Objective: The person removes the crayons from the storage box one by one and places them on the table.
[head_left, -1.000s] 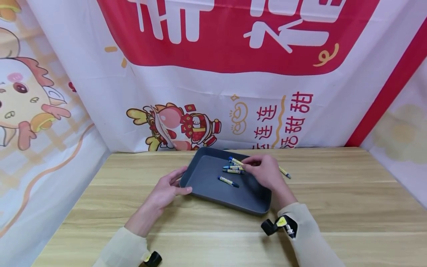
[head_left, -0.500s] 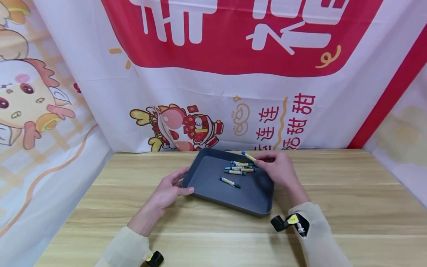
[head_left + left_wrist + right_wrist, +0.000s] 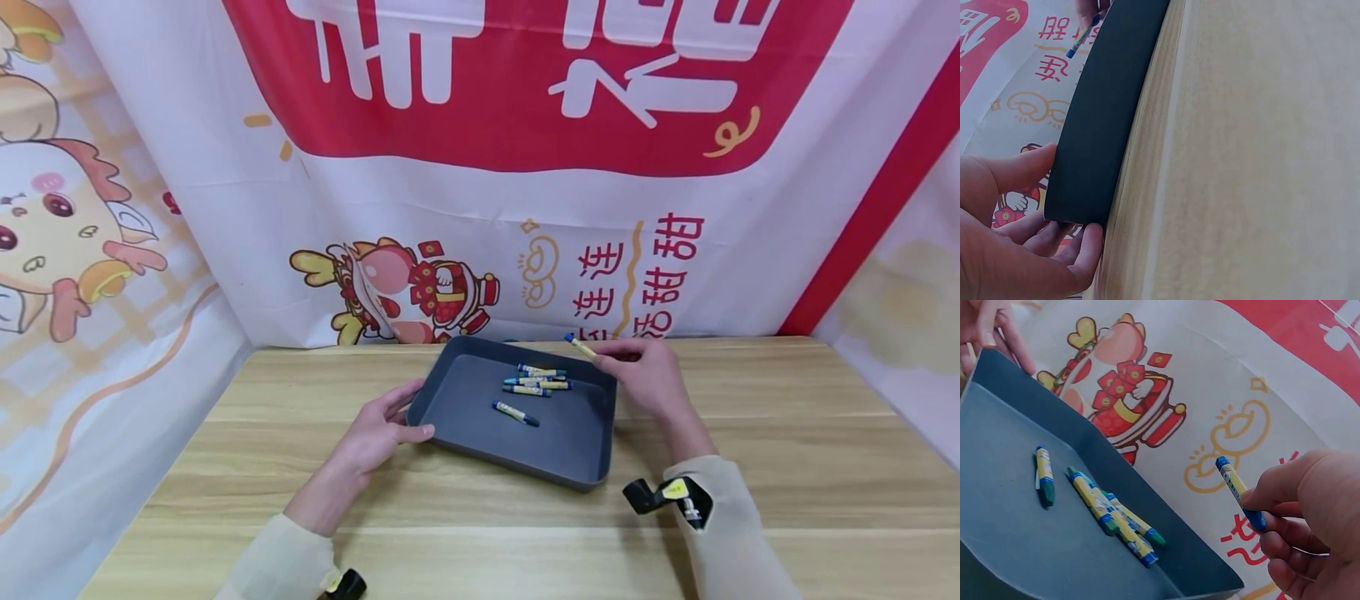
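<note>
A dark grey tray (image 3: 577, 442) lies on the wooden table, with several yellow-and-blue crayons (image 3: 536, 380) inside; they also show in the right wrist view as crayons (image 3: 1110, 515). My right hand (image 3: 645, 379) pinches one crayon (image 3: 580, 346) just beyond the tray's far right corner, lifted above the rim. The right wrist view shows this held crayon (image 3: 1238, 490) between thumb and fingers. My left hand (image 3: 378, 425) grips the tray's left corner, thumb on the wall; the left wrist view shows the fingers (image 3: 1079, 250) round the tray (image 3: 1104, 112).
A printed cloth backdrop (image 3: 480, 167) closes the back and both sides of the wooden table (image 3: 787, 467). Bare tabletop lies to the right and in front of the tray.
My right hand has lifted one crayon out of the tray and carried it back and to the right, past the tray's far corner. The left hand stays on the tray.
</note>
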Tool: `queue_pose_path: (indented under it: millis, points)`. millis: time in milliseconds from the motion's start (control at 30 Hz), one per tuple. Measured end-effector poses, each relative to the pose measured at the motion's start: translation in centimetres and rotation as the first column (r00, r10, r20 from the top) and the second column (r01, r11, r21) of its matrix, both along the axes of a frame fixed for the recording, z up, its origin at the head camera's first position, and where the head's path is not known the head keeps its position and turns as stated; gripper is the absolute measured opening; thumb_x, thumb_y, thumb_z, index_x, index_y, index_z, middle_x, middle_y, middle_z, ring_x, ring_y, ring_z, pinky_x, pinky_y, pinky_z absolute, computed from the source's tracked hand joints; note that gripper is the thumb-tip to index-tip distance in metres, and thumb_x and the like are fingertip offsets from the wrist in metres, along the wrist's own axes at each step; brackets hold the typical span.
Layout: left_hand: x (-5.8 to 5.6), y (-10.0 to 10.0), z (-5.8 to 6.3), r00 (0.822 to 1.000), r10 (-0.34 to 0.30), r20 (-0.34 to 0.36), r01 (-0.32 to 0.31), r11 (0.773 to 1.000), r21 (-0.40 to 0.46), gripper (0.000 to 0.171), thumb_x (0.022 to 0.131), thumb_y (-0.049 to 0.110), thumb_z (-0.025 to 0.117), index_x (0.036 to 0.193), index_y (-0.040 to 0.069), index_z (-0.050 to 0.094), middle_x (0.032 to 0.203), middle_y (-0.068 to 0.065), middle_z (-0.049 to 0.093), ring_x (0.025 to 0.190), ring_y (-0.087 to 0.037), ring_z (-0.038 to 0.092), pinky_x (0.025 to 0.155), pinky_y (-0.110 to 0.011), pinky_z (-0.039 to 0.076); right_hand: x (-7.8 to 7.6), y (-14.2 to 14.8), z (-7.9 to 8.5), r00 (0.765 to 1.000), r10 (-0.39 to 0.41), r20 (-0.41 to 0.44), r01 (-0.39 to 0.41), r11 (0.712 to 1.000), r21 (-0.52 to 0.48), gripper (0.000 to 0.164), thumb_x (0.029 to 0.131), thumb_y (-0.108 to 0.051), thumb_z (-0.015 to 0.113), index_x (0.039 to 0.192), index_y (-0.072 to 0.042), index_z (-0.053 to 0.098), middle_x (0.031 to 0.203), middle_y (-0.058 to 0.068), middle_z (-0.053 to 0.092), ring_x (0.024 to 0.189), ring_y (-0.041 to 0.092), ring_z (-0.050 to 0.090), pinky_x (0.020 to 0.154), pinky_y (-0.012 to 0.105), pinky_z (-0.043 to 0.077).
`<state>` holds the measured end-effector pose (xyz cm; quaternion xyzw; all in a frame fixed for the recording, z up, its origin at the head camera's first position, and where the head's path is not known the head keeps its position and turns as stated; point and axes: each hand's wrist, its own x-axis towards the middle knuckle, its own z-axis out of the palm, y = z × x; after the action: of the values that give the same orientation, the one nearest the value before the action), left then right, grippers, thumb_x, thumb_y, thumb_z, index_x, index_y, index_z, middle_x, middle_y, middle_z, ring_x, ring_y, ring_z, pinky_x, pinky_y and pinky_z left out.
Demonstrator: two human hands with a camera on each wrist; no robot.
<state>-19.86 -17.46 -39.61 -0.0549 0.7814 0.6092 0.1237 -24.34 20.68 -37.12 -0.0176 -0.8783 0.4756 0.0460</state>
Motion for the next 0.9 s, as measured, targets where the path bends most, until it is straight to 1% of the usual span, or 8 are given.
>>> queue_pose_path:
  millis: [233,567,700,900]
  points:
    - [0.0,0.0,0.0,1.000,0.004,0.000,-0.004,1.000,-0.006,0.076,0.093,0.005,0.078,0.161,0.019,0.047,0.171,-0.014,0.040,0.157,-0.041,0.039,0.130,-0.061,0.026,0.0,1.0,-0.2,0.998,-0.026,-0.050,0.028,0.999,0.041,0.028,0.100,-0.030,0.074,0.121,-0.014,0.081,0.121,0.013,0.079,0.105,0.024,0.064,0.084,0.030,0.049]
    - [0.0,-0.1,-0.1,1.000,0.009,0.004,-0.009,1.000,-0.009,0.077,0.092,0.005,0.079,0.161,0.020,0.047,0.171,-0.014,0.040,0.157,-0.041,0.039,0.131,-0.060,0.026,0.0,2.2,-0.2,0.997,-0.075,-0.006,0.075,0.997,0.006,0.030,0.100,-0.030,0.074,0.124,-0.013,0.080,0.123,0.013,0.078,0.107,0.021,0.065,0.082,0.026,0.049]
    - [0.0,-0.1,-0.1,1.000,0.007,0.004,-0.007,1.000,-0.009,0.076,0.093,0.006,0.079,0.160,0.020,0.048,0.170,-0.014,0.041,0.157,-0.040,0.039,0.131,-0.060,0.026,-0.1,2.6,-0.5,0.996,-0.083,0.013,0.083,0.997,-0.002,0.030,0.100,-0.030,0.075,0.125,-0.014,0.080,0.127,0.012,0.077,0.109,0.020,0.065,0.083,0.026,0.050]
    - [0.0,0.0,-0.1,1.000,0.008,0.003,-0.008,1.000,-0.005,0.076,0.093,0.006,0.079,0.160,0.020,0.048,0.170,-0.014,0.041,0.157,-0.039,0.039,0.131,-0.060,0.026,-0.1,3.4,-1.1,0.997,-0.082,0.011,0.082,0.997,0.001,0.031,0.100,-0.030,0.074,0.125,-0.013,0.079,0.129,0.013,0.077,0.111,0.020,0.064,0.082,0.025,0.052]
